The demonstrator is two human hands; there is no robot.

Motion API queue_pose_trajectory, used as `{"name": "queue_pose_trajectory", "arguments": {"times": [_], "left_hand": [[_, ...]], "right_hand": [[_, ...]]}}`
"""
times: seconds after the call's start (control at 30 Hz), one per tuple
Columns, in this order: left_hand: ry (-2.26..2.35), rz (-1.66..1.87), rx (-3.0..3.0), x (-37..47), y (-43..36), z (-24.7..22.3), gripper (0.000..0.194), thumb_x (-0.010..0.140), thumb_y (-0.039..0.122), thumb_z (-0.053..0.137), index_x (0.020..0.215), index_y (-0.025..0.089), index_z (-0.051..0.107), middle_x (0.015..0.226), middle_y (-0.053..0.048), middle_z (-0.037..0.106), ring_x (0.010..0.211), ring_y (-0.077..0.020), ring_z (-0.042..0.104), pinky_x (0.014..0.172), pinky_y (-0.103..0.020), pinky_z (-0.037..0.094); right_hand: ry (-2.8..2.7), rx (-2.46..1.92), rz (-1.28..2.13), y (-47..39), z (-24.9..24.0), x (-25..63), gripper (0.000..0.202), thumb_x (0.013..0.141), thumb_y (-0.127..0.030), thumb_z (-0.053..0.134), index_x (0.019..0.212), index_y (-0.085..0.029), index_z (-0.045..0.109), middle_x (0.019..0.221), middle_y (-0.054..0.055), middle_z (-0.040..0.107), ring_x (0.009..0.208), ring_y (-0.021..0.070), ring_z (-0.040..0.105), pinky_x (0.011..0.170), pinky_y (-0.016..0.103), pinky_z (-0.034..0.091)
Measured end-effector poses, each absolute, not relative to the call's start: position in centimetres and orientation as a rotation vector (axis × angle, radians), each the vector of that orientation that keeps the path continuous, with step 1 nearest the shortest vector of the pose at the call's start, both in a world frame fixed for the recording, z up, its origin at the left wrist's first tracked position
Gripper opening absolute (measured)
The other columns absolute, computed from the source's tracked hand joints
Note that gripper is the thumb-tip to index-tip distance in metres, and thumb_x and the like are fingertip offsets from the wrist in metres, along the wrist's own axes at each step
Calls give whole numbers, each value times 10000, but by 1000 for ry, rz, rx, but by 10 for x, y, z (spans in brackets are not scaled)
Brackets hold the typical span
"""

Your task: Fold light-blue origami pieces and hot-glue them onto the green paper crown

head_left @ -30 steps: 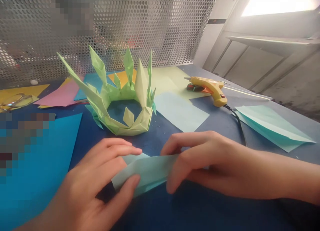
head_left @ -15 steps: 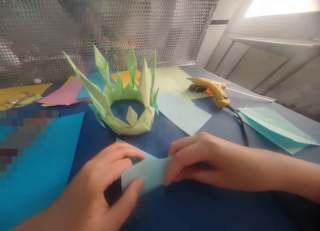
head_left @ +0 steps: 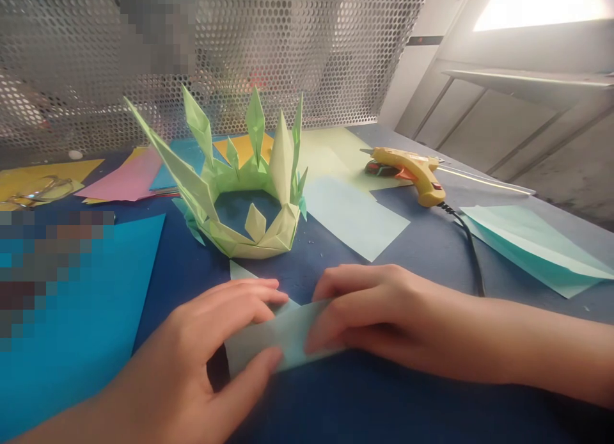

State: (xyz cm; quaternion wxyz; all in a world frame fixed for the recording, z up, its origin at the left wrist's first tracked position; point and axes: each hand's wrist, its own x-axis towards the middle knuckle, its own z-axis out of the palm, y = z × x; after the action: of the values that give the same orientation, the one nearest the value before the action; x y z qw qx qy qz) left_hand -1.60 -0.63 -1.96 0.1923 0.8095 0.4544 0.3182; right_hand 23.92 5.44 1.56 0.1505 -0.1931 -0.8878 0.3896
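Observation:
A pale blue sheet of paper, partly folded over, lies on the dark blue table between my two hands. My left hand grips its left part, thumb on the near side and fingers over the top. At the right end of the fold, my right hand pinches the paper with bent fingers, which cover that end. One pointed corner of the sheet shows beyond my left fingers. Just behind it stands a green folded-paper crown with tall pointed spikes.
A yellow hot glue gun with a black cord lies at the right. Around it are a light blue sheet and a folded turquoise sheet. A bright blue sheet lies left. Perforated metal panel stands behind.
My right hand has moved slightly left and down along the fold. My left fingers and thumb have shifted a little right over the paper, and the view has moved slightly.

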Motion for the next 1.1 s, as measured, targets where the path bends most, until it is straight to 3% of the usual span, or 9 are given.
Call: {"name": "queue_pose_trajectory", "arguments": {"times": [0.1, 0.27, 0.47, 0.63, 0.77, 0.97, 1.1], "left_hand": [[1249, 862, 2307, -15, -5, -19, 314, 922, 246, 612, 1180, 421, 584, 1222, 171, 744, 1151, -48, 700, 1036, -94, 470], [1170, 722, 2432, -16, 0, -15, 388, 975, 188, 525, 1290, 414, 526, 1311, 144, 692, 1248, -27, 630, 1098, -81, 396], [1137, 607, 2534, -20, 0, -15, 414, 983, 162, 481, 1277, 438, 573, 1390, 125, 630, 1300, -47, 596, 1094, -131, 436], [1112, 650, 2466, -20, -3, -19, 404, 1015, 163, 471, 1253, 447, 630, 1406, 132, 593, 1301, -47, 574, 1104, -131, 418], [1050, 596, 2501, -26, -2, -16, 445, 1015, 150, 456, 1305, 447, 613, 1438, 112, 576, 1327, -56, 564, 1101, -141, 433], [945, 259, 2638, -39, 5, -9, 575, 1022, 181, 448, 1511, 482, 421, 1682, 54, 381, 1485, -212, 461, 1133, -395, 483], [884, 146, 2702, -40, 8, -8, 629, 1023, 184, 399, 1597, 420, 298, 1736, 57, 195, 1549, -261, 312, 1131, -460, 472]], "right_hand": [[-2543, -507, 1101, 56, 12, 239, 240, 1017, -90, 548, 1013, -126, 785, 993, 79, 672, 820, 101, 679, 771, 159, 538], [-2605, -523, 1080, 56, 13, 239, 264, 1026, -105, 542, 1030, -154, 802, 1018, 76, 663, 830, 104, 676, 777, 163, 534], [-2635, -407, 1034, 61, 9, 243, 280, 1009, -72, 562, 1092, -146, 818, 1173, 107, 603, 900, 97, 658, 859, 168, 513], [-2710, -394, 946, 65, 7, 246, 351, 1002, -55, 537, 1147, -210, 817, 1312, 101, 566, 1001, 107, 642, 849, 170, 510], [-2751, -379, 988, 66, 8, 247, 343, 1028, -94, 524, 1190, -215, 801, 1374, 99, 564, 1126, 143, 653, 1029, 246, 488], [-2816, -452, 964, 66, 12, 245, 306, 1012, -130, 601, 1201, -270, 795, 1317, 39, 636, 1097, 158, 671, 1036, 237, 494], [-2831, -338, 834, 65, 11, 244, 360, 1034, -95, 526, 1235, -246, 783, 1257, 81, 654, 1131, 166, 629, 1020, 266, 489]]}}
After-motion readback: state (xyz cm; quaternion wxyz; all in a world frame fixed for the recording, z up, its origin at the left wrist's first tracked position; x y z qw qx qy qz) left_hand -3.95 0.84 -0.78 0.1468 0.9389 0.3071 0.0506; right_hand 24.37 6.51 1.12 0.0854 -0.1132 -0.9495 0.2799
